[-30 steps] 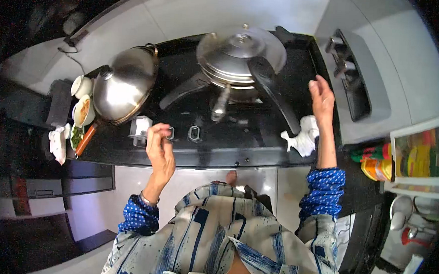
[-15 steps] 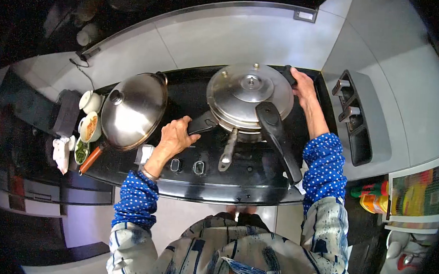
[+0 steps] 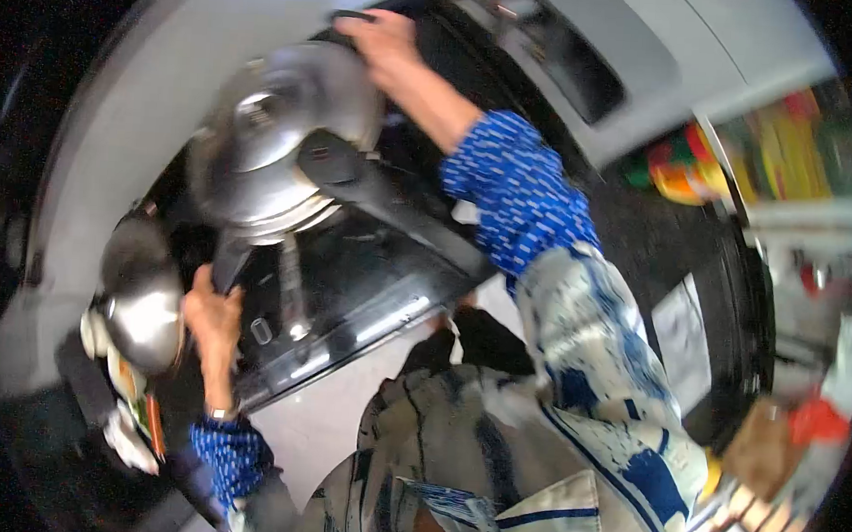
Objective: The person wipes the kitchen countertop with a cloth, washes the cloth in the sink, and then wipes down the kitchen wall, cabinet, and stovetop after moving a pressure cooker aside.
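A steel pressure cooker (image 3: 290,105) stands over the black stove, its round lid on top and blurred by motion. My left hand (image 3: 213,317) is closed round the short black side handle (image 3: 232,259) at its near left. At the far side, my right hand (image 3: 384,47) grips another black handle (image 3: 352,16). From the lid a long black handle (image 3: 405,207) slants toward my right sleeve. A narrow steel handle (image 3: 293,293) juts out below the lid toward the stove's front edge. Whether the cooker touches the stove is hidden.
A lidded steel wok (image 3: 143,299) sits left of my left hand, with small bowls (image 3: 123,375) beside it. The stove's front edge (image 3: 345,347) runs close to my body. Colourful packets (image 3: 686,169) stand on the right, below a grey wall recess (image 3: 576,67).
My view has swung to the right, so the stove and cooker appear tilted and farther left. Both hands keep their hold on the cooker's handles.
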